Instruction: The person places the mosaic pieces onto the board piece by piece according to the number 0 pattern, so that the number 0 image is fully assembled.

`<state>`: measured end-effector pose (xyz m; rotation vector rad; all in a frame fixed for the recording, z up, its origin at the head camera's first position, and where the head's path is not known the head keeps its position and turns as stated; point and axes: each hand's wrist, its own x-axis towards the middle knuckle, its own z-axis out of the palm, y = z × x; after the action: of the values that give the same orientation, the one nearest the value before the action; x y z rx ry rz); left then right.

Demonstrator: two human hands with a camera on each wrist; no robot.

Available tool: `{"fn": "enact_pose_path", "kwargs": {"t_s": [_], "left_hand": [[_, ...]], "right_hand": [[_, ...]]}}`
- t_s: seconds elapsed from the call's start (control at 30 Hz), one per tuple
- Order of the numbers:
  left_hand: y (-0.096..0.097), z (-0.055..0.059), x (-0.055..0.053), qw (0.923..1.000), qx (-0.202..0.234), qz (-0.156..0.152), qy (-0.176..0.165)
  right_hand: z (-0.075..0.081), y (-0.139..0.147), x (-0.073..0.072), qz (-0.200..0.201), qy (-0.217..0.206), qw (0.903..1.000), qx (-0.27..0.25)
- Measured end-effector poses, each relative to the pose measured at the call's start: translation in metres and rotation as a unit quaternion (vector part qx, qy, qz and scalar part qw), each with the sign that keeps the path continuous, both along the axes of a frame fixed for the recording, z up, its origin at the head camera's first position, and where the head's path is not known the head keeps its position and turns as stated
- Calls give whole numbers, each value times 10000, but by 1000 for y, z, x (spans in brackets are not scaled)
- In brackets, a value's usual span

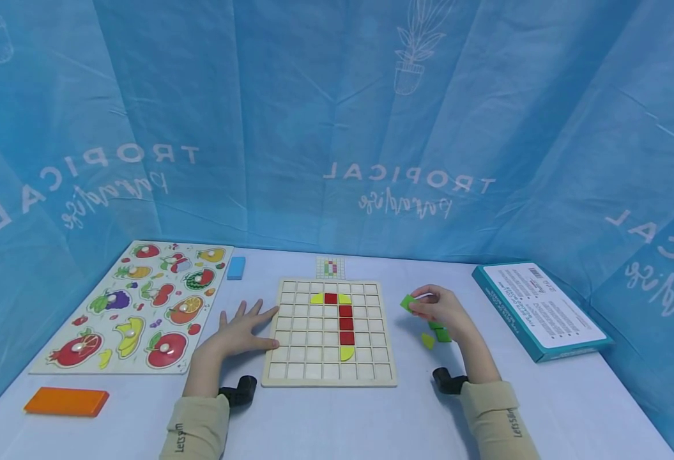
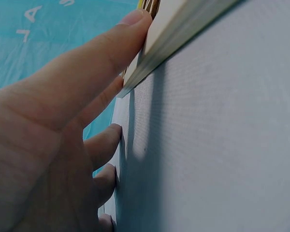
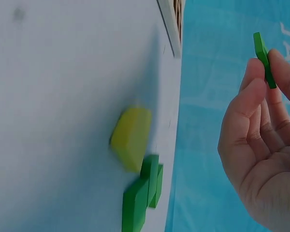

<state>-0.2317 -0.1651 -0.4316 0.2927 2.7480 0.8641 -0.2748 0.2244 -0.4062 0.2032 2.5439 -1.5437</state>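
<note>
A wooden grid board [image 1: 296,353] lies in the middle of the head view, with several red tiles [image 1: 345,324] and a few yellow rounded pieces [image 1: 347,352] set in its cells. My left hand [image 1: 236,333] has its fingers spread, the thumb and index finger touching the board's left edge. Right of the board, my right hand [image 1: 441,308] pinches a green tile [image 3: 262,57] between thumb and fingers, raised above the table. Under that hand lie more green tiles [image 1: 443,334] and a loose yellow piece [image 3: 131,138].
Behind the board lies a small pattern card [image 1: 321,268]. A fruit puzzle board [image 1: 118,271], a blue block [image 1: 236,268] and an orange block [image 1: 66,402] are on the left. On the right sits a teal-edged box [image 1: 543,310]. Blue printed cloth [image 1: 291,128] hangs behind.
</note>
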Motion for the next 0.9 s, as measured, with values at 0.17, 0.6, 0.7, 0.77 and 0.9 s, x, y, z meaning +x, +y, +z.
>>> {"fn": "enact_pose_path", "kwargs": {"t_s": [0.17,0.6,0.7,0.77,0.9], "left_hand": [[1,0,0,10000,-31,1,11],[0,-1,0,10000,-26,7,-24],[0,-1,0,10000,-22,4,-32],[0,-1,0,10000,-15,7,-40],[0,-1,0,10000,-32,10,-48]], "right_hand": [[4,-12,3,159,54,9998,-97],[2,-40,7,617,115,9977,-256],[1,-46,7,626,83,9977,-244],[1,-50,8,641,51,9975,-282],[2,-57,10,806,74,9959,-399]]}}
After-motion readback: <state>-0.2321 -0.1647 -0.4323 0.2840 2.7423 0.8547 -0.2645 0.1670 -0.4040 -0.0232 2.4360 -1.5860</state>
